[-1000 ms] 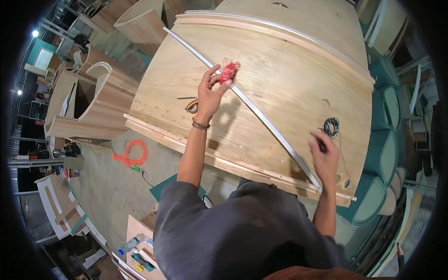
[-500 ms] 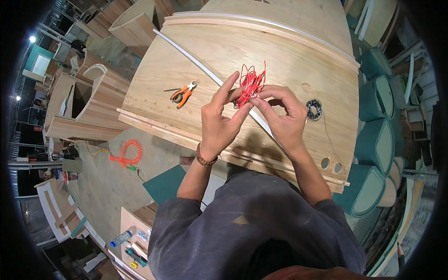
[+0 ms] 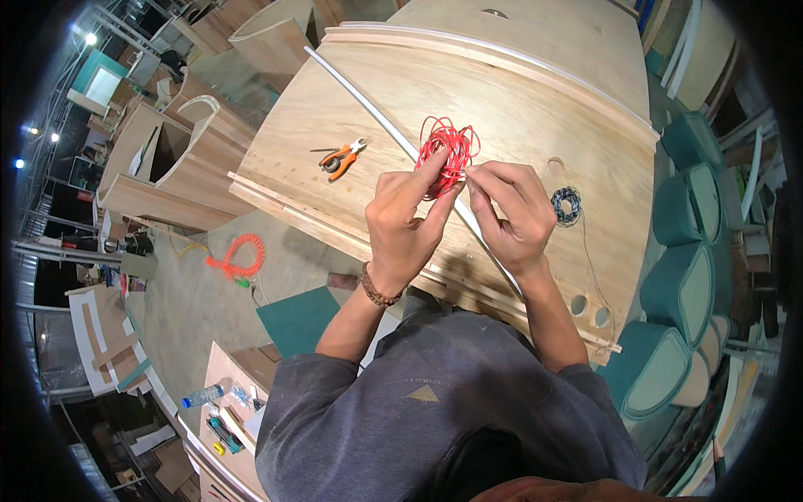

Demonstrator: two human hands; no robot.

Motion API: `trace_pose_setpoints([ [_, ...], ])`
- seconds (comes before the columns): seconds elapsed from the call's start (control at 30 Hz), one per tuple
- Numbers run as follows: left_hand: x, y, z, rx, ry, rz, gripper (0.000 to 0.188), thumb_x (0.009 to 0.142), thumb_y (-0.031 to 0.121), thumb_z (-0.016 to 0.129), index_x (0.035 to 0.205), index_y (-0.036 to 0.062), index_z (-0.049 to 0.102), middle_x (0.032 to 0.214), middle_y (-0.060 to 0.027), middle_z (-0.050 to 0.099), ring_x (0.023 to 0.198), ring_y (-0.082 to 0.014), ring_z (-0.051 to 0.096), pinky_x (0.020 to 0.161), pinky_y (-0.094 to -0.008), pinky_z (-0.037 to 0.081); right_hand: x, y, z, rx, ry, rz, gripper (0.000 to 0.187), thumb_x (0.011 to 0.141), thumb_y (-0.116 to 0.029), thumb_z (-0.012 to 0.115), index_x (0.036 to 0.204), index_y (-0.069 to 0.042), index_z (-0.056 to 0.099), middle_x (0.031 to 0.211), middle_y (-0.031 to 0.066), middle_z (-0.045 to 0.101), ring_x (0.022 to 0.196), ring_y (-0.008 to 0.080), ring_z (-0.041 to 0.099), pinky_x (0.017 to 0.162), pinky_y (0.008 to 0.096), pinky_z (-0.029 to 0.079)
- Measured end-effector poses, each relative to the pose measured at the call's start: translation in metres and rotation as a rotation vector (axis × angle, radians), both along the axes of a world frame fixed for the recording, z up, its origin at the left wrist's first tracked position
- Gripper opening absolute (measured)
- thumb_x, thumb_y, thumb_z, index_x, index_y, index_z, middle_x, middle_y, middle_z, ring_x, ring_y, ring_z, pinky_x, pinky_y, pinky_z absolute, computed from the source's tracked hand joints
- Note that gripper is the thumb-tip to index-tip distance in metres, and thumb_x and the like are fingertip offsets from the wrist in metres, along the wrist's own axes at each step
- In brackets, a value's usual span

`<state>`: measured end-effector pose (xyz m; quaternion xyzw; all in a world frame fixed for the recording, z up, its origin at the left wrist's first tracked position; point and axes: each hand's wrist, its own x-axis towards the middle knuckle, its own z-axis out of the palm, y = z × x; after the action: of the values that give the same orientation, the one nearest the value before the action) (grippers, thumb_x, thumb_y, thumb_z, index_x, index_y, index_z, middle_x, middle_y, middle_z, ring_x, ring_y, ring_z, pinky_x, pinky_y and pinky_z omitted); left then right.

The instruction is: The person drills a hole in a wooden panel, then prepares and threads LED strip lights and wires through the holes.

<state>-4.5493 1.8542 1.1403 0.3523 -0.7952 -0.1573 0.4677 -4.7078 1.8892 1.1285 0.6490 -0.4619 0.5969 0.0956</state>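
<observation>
A loose bundle of red wire (image 3: 449,144) is held above the wooden board. My left hand (image 3: 406,219) is closed on its left and lower side, with a beaded bracelet at the wrist. My right hand (image 3: 508,209) pinches a small whitish piece at the bundle's right edge, perhaps a wire end; it is too small to make out. Beneath both hands a long white strip (image 3: 358,94) lies diagonally across the board. Orange-handled pliers (image 3: 341,159) rest to the left, a dark ring beside their handles. To the right lies a coil of dark wire (image 3: 566,206) with a thin tail.
The curved wooden board (image 3: 335,197) has raised edging strips and round holes near its right corner. Green padded pieces (image 3: 657,368) are stacked at the right. Curved wooden cabinets (image 3: 180,163) and a coiled orange hose (image 3: 245,255) are on the left. A bottle (image 3: 203,396) lies lower left.
The red bundle looks more spread out, and my left fingers now lie across its front. My right fingers have drawn slightly away from it, still pinched. The whole view has shifted a little.
</observation>
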Motion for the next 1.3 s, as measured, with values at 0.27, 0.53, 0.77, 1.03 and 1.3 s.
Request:
trace_pose_setpoints([
  [0.27,-0.007,0.001,-0.008,0.037,0.200,0.025,0.037,0.077,0.000,0.081,0.111,0.0062,0.067,0.093,-0.0065,0.074,0.084,-0.0189,0.067,0.077,-0.0315,0.050,-0.001,-0.002,-0.001,0.055,-0.086,0.104,0.024,0.073,0.004,0.077,0.096,-0.003,0.073,0.086,0.0107,0.069,0.078,0.0246,0.065,0.064,0.0334,0.053],
  [0.53,0.012,0.003,-0.021,-0.144,0.069,0.062,0.035,0.074,0.003,0.080,0.106,0.0083,0.068,0.086,-0.0050,0.071,0.077,-0.0219,0.067,0.079,-0.0364,0.045,0.018,0.001,0.002,0.117,-0.059,0.157,0.024,0.078,0.008,0.075,0.100,-0.001,0.073,0.095,0.0139,0.067,0.084,0.0251,0.066,0.063,0.0327,0.054],
  [0.77,0.027,0.023,-0.027,-0.089,-0.062,0.110,0.028,0.081,0.015,0.077,0.105,0.0099,0.063,0.085,-0.0066,0.068,0.075,-0.0219,0.064,0.077,-0.0366,0.040,0.019,0.009,-0.014,0.122,0.192,0.129,0.022,0.082,0.010,0.071,0.101,0.000,0.070,0.097,0.0136,0.065,0.085,0.0290,0.065,0.069,0.0383,0.052],
  [1.03,0.043,0.024,-0.046,-0.094,-0.086,0.162,0.027,0.085,0.022,0.073,0.107,0.0109,0.061,0.090,-0.0066,0.069,0.078,-0.0233,0.063,0.082,-0.0396,0.037,0.046,0.021,-0.010,0.371,0.241,0.166,0.008,0.094,-0.006,0.058,0.098,0.001,0.056,0.096,0.0165,0.058,0.091,0.0349,0.056,0.079,0.0452,0.045],
  [1.3,0.058,0.024,-0.067,0.002,-0.065,-0.018,0.023,0.088,0.016,0.071,0.110,0.0109,0.064,0.098,-0.0043,0.069,0.083,-0.0207,0.063,0.087,-0.0388,0.040,0.043,0.028,-0.024,0.543,-0.045,0.404,0.007,0.095,-0.006,0.054,0.096,0.000,0.056,0.095,0.0137,0.055,0.085,0.0276,0.053,0.076,0.0372,0.043],
])
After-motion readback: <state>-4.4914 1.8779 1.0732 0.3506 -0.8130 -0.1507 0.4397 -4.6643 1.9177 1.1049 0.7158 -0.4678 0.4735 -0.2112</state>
